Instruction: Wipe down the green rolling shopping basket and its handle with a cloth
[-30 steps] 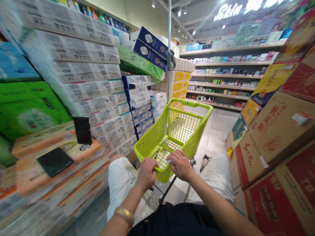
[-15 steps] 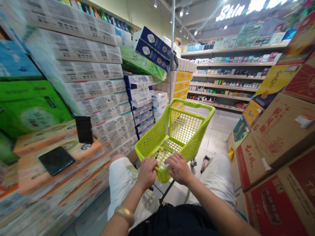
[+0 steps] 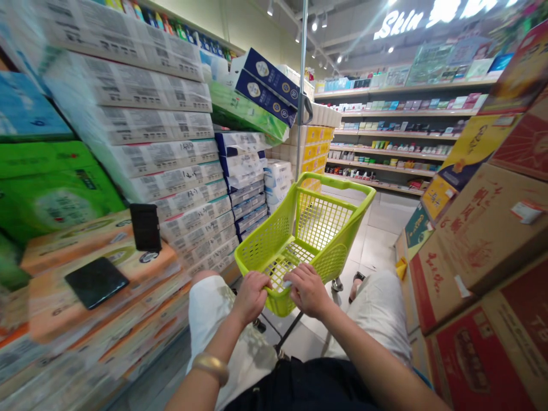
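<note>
A lime-green plastic shopping cart [image 3: 274, 237] stands in front of me in a shop aisle, its basket empty. My left hand [image 3: 250, 297] is closed over the near rim of the cart. Beside it, my right hand [image 3: 307, 290] also curls round the same rim. A gold bangle [image 3: 210, 365] sits on my left wrist. My knees in white shorts show on either side of the cart.
Stacked tissue packs [image 3: 162, 154] fill the left side, with a dark phone [image 3: 96, 281] and a black wallet-like item [image 3: 145, 226] lying on them. Cardboard boxes [image 3: 483, 228] crowd the right. A metal pole [image 3: 302, 91] rises behind the cart; product shelves [image 3: 385, 137] line the back.
The cart and both hands have shifted slightly right and away from me. Both hands keep their hold on the rim.
</note>
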A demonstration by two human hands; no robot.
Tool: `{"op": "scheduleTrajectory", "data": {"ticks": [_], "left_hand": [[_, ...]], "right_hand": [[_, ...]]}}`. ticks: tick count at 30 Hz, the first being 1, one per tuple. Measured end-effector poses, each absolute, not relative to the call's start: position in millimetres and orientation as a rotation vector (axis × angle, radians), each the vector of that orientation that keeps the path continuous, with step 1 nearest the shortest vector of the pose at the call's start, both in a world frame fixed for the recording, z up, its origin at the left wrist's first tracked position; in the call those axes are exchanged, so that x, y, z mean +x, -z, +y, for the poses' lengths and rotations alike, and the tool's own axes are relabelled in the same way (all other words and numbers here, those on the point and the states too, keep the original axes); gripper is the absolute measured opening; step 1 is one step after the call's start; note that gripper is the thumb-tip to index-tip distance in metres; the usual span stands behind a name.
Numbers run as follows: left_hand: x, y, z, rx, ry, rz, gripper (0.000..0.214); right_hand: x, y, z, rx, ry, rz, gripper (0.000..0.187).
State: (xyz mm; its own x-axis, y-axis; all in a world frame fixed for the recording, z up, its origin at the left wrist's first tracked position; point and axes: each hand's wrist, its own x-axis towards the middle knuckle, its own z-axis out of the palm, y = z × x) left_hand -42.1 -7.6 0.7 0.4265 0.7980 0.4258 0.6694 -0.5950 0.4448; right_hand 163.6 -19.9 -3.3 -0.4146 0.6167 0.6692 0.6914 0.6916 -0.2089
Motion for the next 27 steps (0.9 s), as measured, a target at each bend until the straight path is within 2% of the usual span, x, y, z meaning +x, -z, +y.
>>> {"op": "scheduleTrajectory", "data": {"ticks": [6, 10, 13, 17, 21, 27], "left_hand": [[-23.8, -13.8, -13.7, 2.439, -0.934, 1.459, 0.021], [19.3, -6.5, -27.5, 2.46, -1.037, 1.561, 0.064], [36.4, 2.0, -34.6, 2.501, -0.828, 1.614, 0.074], [36.7, 6.5, -38.0, 2.606, -0.65, 1.627, 0.062], [36.2, 5.7, -41.3, 2.662, -0.666, 1.602, 0.037], [29.3, 6.4, -50.1, 2.712, -0.733, 1.679, 0.022]], "right_hand": [[183.6, 4.5, -1.1, -1.166, 0.122, -1.895, 0.03], [167.2, 11.6, -13.0, -1.139, 0.097, -1.91, 0.028], [174.6, 7.0, -15.4, -1.033, 0.092, -2.054, 0.028], [207.8, -2.8, -1.5, -1.057, 0.102, -2.087, 0.029], [211.9, 2.3, 1.7, -1.19, 0.132, -1.918, 0.027], [187.5, 8.6, -20.9, -1.105, 0.113, -1.964, 0.028]]}}
